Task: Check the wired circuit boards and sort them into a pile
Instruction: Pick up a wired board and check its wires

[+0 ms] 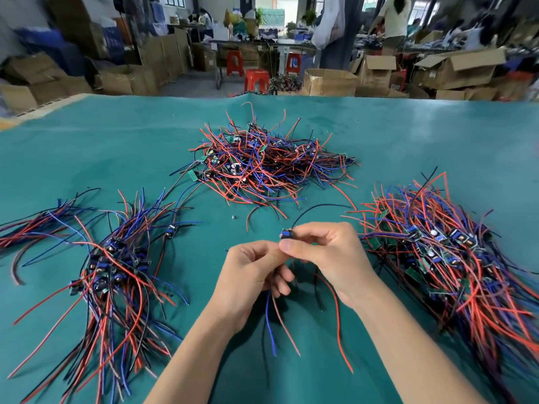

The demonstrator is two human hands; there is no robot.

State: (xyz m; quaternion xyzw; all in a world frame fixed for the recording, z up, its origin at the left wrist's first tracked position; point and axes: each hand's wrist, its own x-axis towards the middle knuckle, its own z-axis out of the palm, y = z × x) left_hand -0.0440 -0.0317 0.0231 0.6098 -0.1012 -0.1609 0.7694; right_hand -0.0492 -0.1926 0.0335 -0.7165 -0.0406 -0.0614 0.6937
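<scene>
One small wired circuit board (286, 233) is pinched between both hands above the green table (116, 147). My right hand (326, 258) grips the board from the right with thumb and fingers. My left hand (250, 275) holds the board's wires just below it; blue, red and black leads hang down toward me. A tangled heap of wired boards (271, 161) lies at the table's centre. To the left lies a pile of boards with wires lined up (116, 266), and a large pile (449, 252) sits on the right.
A tiny loose part (233, 217) lies on the mat between the centre heap and my hands. Beyond the far table edge stand cardboard boxes (329, 81), red stools (256, 80) and people at other benches.
</scene>
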